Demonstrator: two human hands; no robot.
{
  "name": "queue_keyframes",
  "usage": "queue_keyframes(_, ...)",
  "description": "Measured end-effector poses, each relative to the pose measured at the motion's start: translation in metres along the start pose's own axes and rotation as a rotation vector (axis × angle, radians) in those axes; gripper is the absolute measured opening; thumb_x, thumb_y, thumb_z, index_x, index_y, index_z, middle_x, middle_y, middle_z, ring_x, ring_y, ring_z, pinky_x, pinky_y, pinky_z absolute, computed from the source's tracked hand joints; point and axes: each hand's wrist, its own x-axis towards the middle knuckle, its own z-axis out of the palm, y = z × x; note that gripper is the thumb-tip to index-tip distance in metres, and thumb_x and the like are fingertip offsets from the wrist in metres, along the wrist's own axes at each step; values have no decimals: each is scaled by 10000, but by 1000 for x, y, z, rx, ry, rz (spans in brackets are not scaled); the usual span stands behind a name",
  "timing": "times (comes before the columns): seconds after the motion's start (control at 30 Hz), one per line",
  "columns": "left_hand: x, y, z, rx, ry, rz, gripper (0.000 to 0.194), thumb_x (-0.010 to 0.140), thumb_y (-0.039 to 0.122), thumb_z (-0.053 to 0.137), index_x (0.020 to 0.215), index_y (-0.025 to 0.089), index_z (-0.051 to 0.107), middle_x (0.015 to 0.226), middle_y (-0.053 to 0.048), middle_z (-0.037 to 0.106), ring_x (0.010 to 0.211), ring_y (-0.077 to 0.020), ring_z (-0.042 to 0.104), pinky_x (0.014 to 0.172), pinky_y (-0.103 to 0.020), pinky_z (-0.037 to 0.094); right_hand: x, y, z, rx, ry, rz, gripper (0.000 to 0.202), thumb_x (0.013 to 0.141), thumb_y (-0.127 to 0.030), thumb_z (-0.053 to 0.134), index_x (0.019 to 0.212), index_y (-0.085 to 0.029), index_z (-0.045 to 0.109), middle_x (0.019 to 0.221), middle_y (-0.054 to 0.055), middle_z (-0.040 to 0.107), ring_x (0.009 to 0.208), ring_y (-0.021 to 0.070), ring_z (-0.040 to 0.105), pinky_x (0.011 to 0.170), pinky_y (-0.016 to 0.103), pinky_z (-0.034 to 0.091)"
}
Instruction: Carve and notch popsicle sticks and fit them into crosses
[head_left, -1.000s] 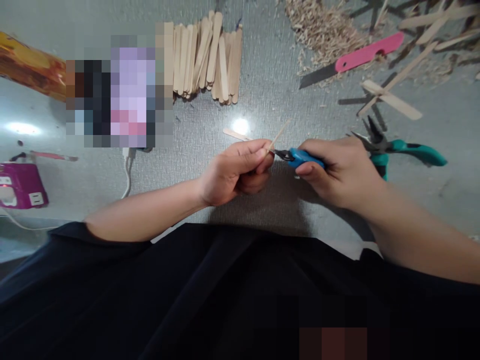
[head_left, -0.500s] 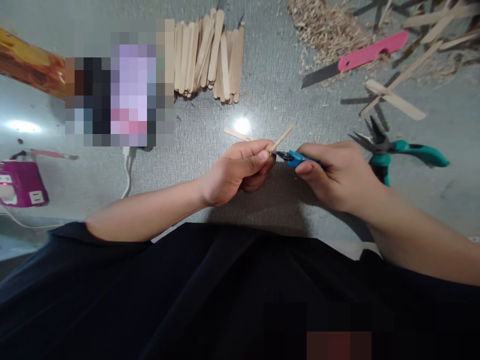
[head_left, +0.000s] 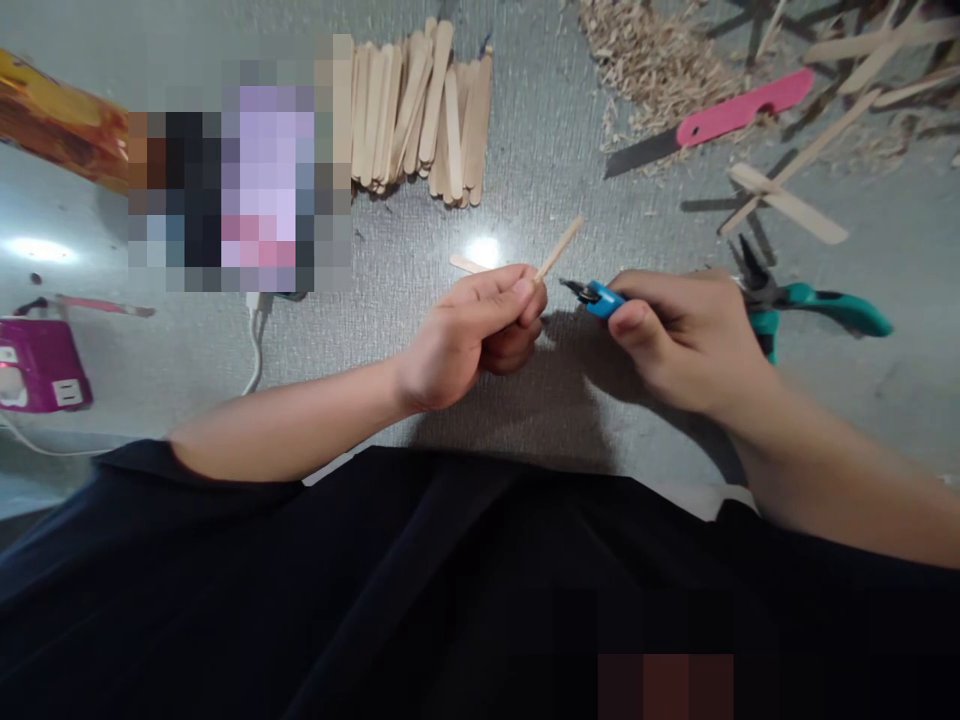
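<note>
My left hand (head_left: 495,325) pinches a narrow wooden stick (head_left: 561,245) between thumb and forefinger, its free end slanting up to the right. My right hand (head_left: 667,335) is wrapped round a small blue-handled cutting tool (head_left: 604,298). Its dark metal tip points left and sits a short gap away from the stick. Most of the tool's handle is hidden inside the fist. Behind my left hand, the end of another wooden stick (head_left: 469,264) lies on the table.
Several craft sticks (head_left: 405,110) lie in a row at the back. Wood shavings (head_left: 652,60), a pink-handled saw blade (head_left: 742,108), crossed sticks (head_left: 795,205) and green-handled pliers (head_left: 832,300) are on the right. A charging phone, blurred out, and a purple power adapter (head_left: 45,365) are on the left.
My right hand has drawn the blue tool back to the right, so its tip has come away from the stick. The stick in my left hand has tipped a little more upright.
</note>
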Motion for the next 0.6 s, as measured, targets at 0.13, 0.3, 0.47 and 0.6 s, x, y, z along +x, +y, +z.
queue_keyframes(0.13,1,1,1,-21,-11,14,474,1057,549,796,836,224,532,614,119,258,498,-40,150,475,-177,184,1,1,-1,-26,5,-19,721,1111,-886,580,755,-261,524,598,-48,429,515,139,401,559,375,286)
queue_keyframes(0.3,2,-1,-3,18,-49,47,494,1075,590,783,845,226,542,606,114,266,476,-41,165,468,-191,187,0,0,-1,-39,-4,-31,718,1115,-877,583,759,-256,524,606,-40,446,520,138,413,573,378,289)
queue_keyframes(0.47,4,-3,-7,79,-62,103,499,1066,606,804,845,228,564,588,104,282,470,-50,215,468,-221,196,-1,1,-1,-66,-6,-30,734,1108,-902,558,758,-257,535,607,-24,456,527,150,430,581,386,288)
queue_keyframes(0.6,6,-5,-9,171,-49,176,531,1019,624,863,801,220,597,580,80,334,479,-52,259,477,-244,195,0,1,-3,-96,-6,-52,751,1105,-923,530,763,-255,553,606,-14,496,524,146,429,586,394,301)
